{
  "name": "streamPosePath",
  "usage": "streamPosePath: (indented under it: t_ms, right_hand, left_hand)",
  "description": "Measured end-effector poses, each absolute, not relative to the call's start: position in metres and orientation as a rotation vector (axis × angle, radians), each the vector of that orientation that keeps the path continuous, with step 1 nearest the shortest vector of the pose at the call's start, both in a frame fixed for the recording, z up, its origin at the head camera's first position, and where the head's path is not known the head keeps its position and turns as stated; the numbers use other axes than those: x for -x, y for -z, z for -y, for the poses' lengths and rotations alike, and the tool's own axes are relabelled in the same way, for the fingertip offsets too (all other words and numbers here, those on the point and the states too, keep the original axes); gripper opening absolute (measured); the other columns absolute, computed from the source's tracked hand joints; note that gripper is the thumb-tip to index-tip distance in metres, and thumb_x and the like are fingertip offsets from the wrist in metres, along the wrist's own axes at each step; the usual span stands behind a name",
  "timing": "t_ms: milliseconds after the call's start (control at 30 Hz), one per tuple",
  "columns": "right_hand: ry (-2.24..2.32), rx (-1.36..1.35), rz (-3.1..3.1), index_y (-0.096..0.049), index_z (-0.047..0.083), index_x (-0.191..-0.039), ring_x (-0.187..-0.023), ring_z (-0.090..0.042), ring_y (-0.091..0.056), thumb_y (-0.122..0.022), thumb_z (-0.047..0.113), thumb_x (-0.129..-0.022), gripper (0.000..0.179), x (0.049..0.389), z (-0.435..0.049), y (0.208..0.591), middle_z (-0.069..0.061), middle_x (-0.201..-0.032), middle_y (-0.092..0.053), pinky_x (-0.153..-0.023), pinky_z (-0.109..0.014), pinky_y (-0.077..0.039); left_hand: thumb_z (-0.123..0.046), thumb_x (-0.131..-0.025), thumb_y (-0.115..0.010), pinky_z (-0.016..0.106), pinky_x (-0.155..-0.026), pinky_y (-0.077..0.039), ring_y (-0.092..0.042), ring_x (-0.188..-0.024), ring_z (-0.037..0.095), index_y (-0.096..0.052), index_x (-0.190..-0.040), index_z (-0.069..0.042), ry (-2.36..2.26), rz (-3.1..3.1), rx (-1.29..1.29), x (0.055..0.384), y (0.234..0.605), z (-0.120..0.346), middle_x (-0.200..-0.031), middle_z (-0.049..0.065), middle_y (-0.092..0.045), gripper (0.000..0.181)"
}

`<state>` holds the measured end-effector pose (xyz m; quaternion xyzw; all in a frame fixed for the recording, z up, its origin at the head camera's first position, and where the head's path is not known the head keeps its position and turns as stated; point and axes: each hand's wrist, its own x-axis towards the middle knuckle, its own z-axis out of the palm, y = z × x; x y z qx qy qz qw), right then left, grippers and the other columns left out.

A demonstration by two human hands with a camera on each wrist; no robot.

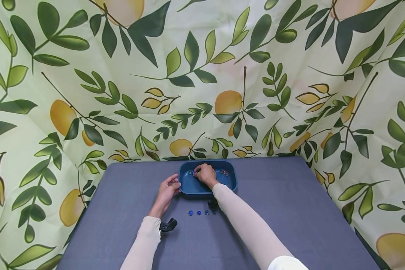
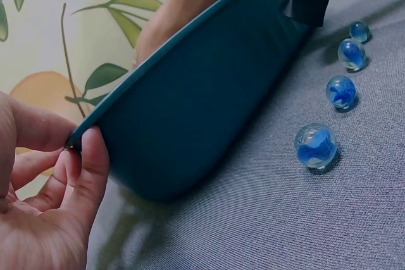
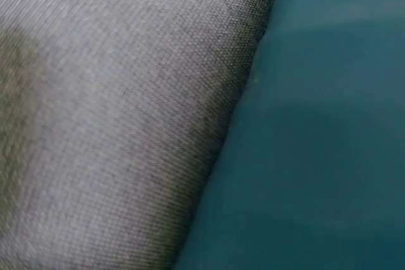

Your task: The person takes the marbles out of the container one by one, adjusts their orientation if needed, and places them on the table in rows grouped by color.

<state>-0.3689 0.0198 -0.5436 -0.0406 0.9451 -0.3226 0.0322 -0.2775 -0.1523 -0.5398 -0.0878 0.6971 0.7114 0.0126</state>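
Observation:
My left hand (image 1: pixel 167 190) pinches the rim of a blue plastic tub (image 2: pixel 190 105) at its left corner, thumb and fingertips on either side of the edge. The right hand (image 1: pixel 206 174) reaches down inside the tub, its fingers curled around a blue marble (image 1: pixel 194 173) at the fingertips, mostly covered by them. Beside those fingertips lies a greenish marble (image 1: pixel 190 173) on the tub floor. Several reddish marbles (image 1: pixel 224 172) sit to the right of that hand in the tub. The right wrist view shows only the tub's outer wall (image 3: pixel 316 143) and cloth, not the fingers.
In front of the tub, several clear marbles with blue swirls (image 2: pixel 316 147) lie in a row on the grey cloth-covered table (image 1: pixel 256 225). Black wrist-camera mounts (image 1: pixel 168 225) stick out from the wrists. A leaf-and-fruit patterned curtain (image 1: pixel 202 75) hangs close behind the tub.

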Motion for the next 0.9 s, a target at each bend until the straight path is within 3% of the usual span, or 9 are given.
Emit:
streamPosePath:
  t_ms: [367, 600, 900]
  right_hand:
    - [1.084, 0.191, -2.911, -0.076, 0.02, -0.095, -0.078, -0.017, -0.061, -0.074, 0.029, -0.085, 0.013, 0.366, -0.023, 0.538, 0.0, -0.091, -0.072, -0.073, -0.033, -0.051]
    - [1.207, 0.219, -2.888, -0.074, 0.019, -0.093, -0.063, -0.013, -0.055, -0.074, 0.03, -0.085, 0.014, 0.363, -0.027, 0.532, 0.002, -0.072, -0.064, -0.059, -0.026, -0.043]
    - [1.472, 0.318, -2.785, -0.073, 0.016, -0.094, -0.058, -0.012, -0.054, -0.074, 0.028, -0.087, 0.014, 0.354, -0.035, 0.511, 0.002, -0.069, -0.063, -0.053, -0.026, -0.042]
  left_hand:
    - [0.001, -0.094, -0.055, 0.022, -0.067, -0.051, -0.053, -0.084, 0.015, -0.05, -0.14, 0.0, -2.209, -2.164, 0.271, 0.277, 0.54, 0.152, -0.117, 0.017, -0.049, 0.046]
    - [0.001, -0.094, -0.055, 0.022, -0.066, -0.051, -0.053, -0.083, 0.014, -0.05, -0.14, 0.0, -2.207, -2.161, 0.269, 0.277, 0.539, 0.151, -0.119, 0.02, -0.048, 0.046]
    - [0.001, -0.093, -0.056, 0.022, -0.066, -0.052, -0.053, -0.084, 0.014, -0.051, -0.139, -0.001, -2.207, -2.177, 0.284, 0.277, 0.54, 0.152, -0.115, 0.015, -0.05, 0.047]
